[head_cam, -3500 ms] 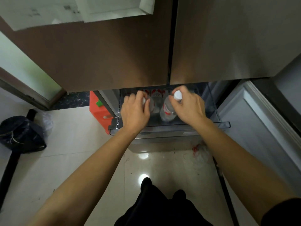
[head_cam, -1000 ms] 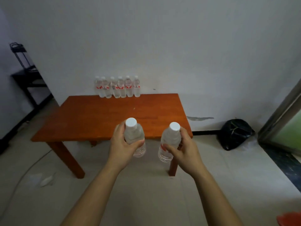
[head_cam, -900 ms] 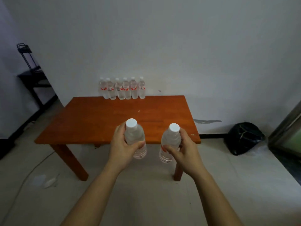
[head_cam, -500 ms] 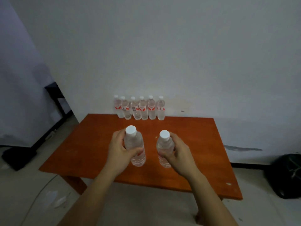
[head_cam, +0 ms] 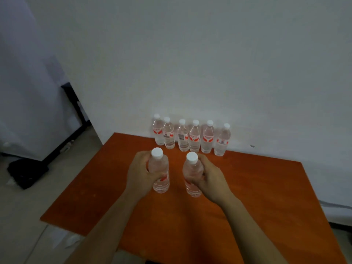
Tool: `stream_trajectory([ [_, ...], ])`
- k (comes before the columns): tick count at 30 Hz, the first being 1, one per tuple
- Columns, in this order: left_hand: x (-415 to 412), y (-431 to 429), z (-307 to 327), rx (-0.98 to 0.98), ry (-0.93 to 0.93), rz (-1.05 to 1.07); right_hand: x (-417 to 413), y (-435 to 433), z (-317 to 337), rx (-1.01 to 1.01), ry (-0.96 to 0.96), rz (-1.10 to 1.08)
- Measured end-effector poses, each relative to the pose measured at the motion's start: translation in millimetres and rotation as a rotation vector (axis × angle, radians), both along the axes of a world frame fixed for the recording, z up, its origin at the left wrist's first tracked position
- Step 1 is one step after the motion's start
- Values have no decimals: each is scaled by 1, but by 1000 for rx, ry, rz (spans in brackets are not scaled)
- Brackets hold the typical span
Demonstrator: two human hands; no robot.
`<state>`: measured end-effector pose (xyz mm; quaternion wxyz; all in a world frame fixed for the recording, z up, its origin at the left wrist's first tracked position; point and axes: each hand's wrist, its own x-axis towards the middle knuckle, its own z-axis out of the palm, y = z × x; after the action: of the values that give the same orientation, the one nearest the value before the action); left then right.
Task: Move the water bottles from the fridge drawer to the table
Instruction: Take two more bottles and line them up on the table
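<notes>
We are carrying two water bottles over the orange bench at mid-frame, so the step in hand is the delivery, not the fetch. Our left hand is wrapping the left bottle around its body; our right hand is gripping the right bottle the same way. Both are staying upright, white caps up; we cannot tell whether the bases are touching the wood. Six bottles are standing in a row at the bench's far edge, against the wall. We judge the next move is calling for a forward reach, setting both down beside that row without knocking it, then releasing.
</notes>
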<state>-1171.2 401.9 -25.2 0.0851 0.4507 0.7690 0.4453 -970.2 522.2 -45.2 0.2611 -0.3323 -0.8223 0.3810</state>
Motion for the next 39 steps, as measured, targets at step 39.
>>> stream_trajectory([
  [39, -266, 243, -125, -263, -7, -375, -297, 169, -106, -187, -268, -308],
])
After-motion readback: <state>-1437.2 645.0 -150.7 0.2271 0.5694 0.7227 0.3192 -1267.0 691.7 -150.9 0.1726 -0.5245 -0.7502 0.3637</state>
